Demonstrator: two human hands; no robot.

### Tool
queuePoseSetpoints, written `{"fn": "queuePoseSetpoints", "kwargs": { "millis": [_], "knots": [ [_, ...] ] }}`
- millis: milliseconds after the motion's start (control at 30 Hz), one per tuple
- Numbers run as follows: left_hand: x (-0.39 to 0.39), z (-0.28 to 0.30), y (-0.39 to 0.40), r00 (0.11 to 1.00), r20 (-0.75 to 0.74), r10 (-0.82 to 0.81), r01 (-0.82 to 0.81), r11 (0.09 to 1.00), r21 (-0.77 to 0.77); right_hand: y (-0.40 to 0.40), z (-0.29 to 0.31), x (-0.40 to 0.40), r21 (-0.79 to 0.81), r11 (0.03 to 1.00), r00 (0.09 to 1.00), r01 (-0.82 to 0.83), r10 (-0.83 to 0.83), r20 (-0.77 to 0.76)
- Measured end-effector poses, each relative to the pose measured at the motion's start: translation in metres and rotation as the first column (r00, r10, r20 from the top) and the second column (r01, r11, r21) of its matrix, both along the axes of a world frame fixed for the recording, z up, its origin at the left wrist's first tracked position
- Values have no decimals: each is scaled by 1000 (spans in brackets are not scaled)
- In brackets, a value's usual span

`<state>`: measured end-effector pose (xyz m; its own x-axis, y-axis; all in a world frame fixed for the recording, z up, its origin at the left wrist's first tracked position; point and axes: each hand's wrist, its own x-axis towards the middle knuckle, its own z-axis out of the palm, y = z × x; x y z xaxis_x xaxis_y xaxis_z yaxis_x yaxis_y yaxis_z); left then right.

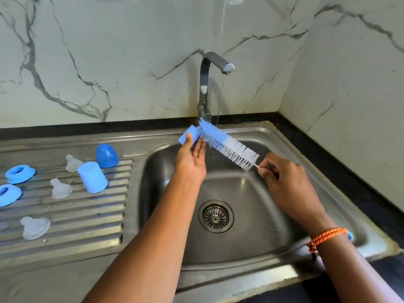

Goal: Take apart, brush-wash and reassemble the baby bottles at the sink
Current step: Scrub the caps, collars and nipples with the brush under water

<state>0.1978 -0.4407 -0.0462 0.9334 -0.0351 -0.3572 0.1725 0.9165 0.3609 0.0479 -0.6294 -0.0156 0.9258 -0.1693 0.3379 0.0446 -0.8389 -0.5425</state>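
My left hand (pixel 191 159) holds a pale blue bottle body (pixel 189 135) over the back of the sink basin (pixel 262 232). My right hand (pixel 284 182) pinches the thin handle of a bottle brush (pixel 229 147) with blue and white bristles. The brush tip lies against the bottle's mouth. On the ribbed draining board (pixel 87 224) to the left lie another pale blue bottle body (pixel 93 177), a dark blue cap (pixel 107 155), two blue collar rings (pixel 20 173) (pixel 8 194) and three clear teats (pixel 73 162) (pixel 61 189) (pixel 35 227).
A steel tap (pixel 207 84) at the back of the sink runs a thin stream of water (pixel 220 99) into the basin, just right of the brush. A drain strainer (pixel 216 216) sits in the basin floor. Marble walls close in behind and to the right.
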Motion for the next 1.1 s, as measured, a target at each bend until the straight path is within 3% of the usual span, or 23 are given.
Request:
{"fn": "queuePoseSetpoints", "kwargs": {
  "millis": [100,300,567,767,967,1100],
  "knots": [
    [0,-1,-2,999,-19,-27,28,999,32,-2,0,0,-9,1000,1000,14,-14,-6],
    [-15,3,-27,914,51,-401,377,891,253,-3,2,7,9,997,993,81,-82,81],
    [1,-4,-11,988,-36,-152,156,965,211,-15,1,3,-45,998,999,53,-53,14],
    [-8,0,-20,913,45,-405,373,876,306,-13,0,8,-28,996,995,87,-86,54],
    [5,0,-9,982,17,-191,186,970,158,-23,2,5,-53,998,999,25,-27,-28],
    [0,7,-10,941,66,-331,311,926,213,-12,-1,7,-61,998,1000,31,-30,6]
  ]
}}
